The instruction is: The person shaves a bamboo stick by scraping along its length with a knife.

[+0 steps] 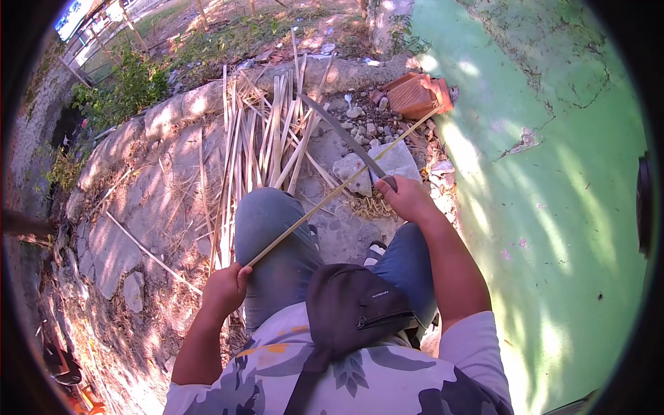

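Note:
My left hand (227,289) is closed around the near end of a long, thin bamboo strip (297,225). The strip slants up and right across my left knee, its far end near the orange clay tiles (415,95). In my right hand (407,199) is the dark handle of a machete (344,136), its long, slightly curved blade pointing up and left. Blade and strip cross just beyond my right hand; whether they touch I cannot tell. A loose pile of split bamboo strips (266,138) lies on the ground beyond my knees.
Broken concrete slabs (398,160) and small rubble lie past my right hand. A green-painted wall or surface (539,173) runs along the right side. A low concrete curb (176,111) borders the ground ahead. A black bag (356,301) rests at my waist.

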The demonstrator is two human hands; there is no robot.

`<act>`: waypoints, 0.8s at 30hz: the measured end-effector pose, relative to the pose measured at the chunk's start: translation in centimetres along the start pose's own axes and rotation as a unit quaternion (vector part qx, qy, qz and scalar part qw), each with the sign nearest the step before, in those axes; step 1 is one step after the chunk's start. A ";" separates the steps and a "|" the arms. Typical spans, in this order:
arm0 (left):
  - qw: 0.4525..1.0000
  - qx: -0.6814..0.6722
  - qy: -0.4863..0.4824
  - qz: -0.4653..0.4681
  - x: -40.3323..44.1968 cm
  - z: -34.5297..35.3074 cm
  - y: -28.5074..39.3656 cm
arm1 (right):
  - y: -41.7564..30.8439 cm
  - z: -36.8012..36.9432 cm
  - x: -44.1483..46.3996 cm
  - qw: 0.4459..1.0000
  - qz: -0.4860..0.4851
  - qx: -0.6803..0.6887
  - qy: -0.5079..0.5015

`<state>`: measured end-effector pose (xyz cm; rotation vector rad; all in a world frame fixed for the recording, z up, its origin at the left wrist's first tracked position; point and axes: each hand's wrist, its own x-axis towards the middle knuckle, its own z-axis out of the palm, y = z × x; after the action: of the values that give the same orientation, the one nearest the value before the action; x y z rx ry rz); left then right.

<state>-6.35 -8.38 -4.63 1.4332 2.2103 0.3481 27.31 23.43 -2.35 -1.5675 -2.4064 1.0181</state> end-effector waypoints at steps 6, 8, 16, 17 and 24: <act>1.000 -0.013 0.004 0.012 0.2 0.6 -0.5 | -1.5 2.7 -2.4 0.994 -0.079 -0.068 -0.029; 1.000 -0.010 0.011 0.009 -0.2 0.8 -0.5 | -1.8 1.2 -2.7 0.993 -0.086 -0.053 -0.054; 0.998 -0.060 -0.008 -0.003 0.3 0.7 -0.6 | -2.1 3.1 0.0 0.996 -0.088 -0.010 -0.024; 0.999 -0.052 -0.008 -0.005 0.2 0.6 -0.7 | -2.2 3.3 -0.2 0.996 -0.083 -0.002 -0.022; 1.000 -0.018 -0.003 0.002 0.2 0.5 -0.3 | -2.0 -0.4 -1.4 0.989 -0.069 -0.123 -0.036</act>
<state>-6.44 -8.33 -5.27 1.4183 2.1860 0.3822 26.61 21.92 -0.56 -1.4251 -2.7365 0.7916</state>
